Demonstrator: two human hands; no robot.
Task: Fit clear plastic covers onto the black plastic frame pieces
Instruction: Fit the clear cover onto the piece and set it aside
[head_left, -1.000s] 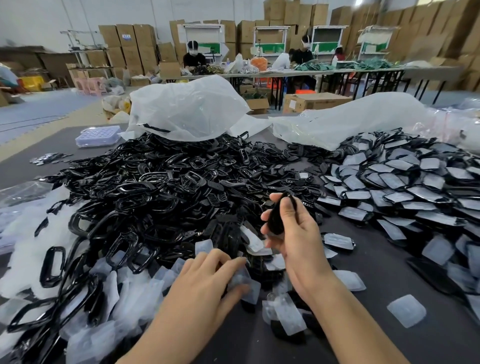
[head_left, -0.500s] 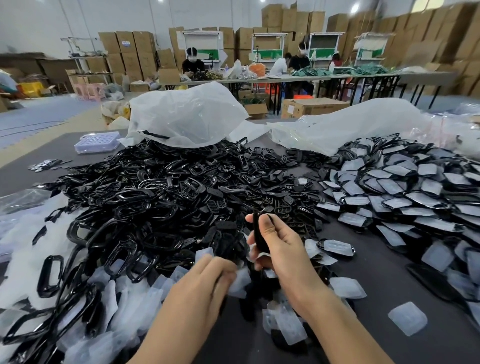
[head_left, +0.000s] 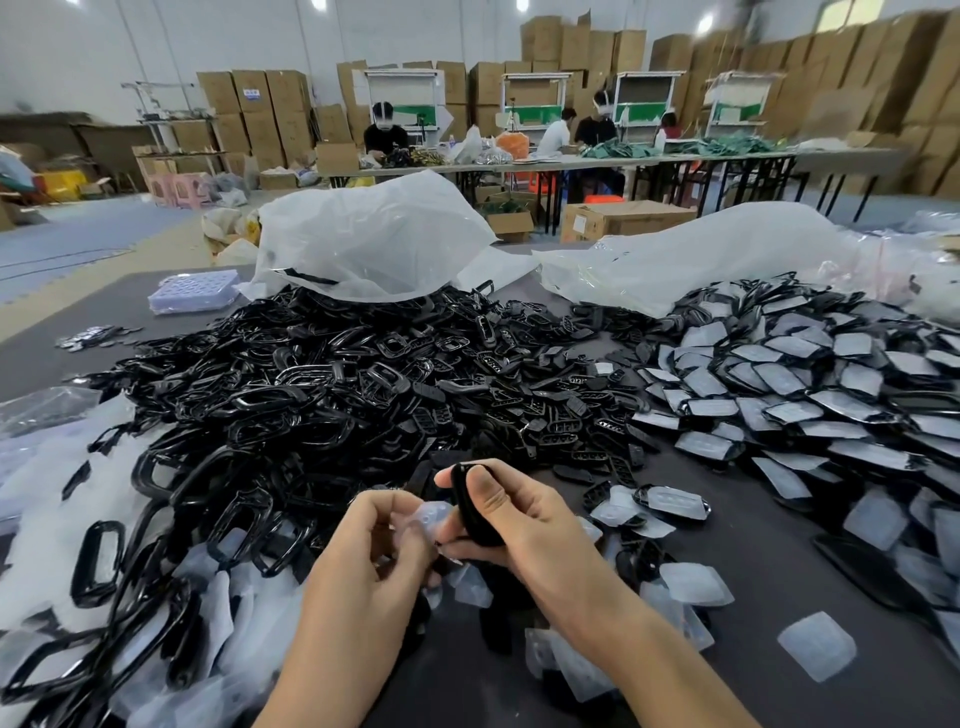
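Moved: left hand (head_left: 374, 540) rose to meet right hand (head_left: 524, 525) above the worktop (head_left: 779, 571) near edge | black frame heap (head_left: 311, 405) fills centre-left | covered pieces (head_left: 805, 389) piled toward right edge | right hand grips black frame piece (head_left: 470, 512) | left hand pinches clear cover (head_left: 434, 514) just beside it

Dark table (head_left: 769, 597) w/ big frame pile (head_left: 311, 395); covered pieces (head_left: 810, 395) right of pile, loose covers (head_left: 816, 644) in front, plastic bags (head_left: 374, 244) behind.
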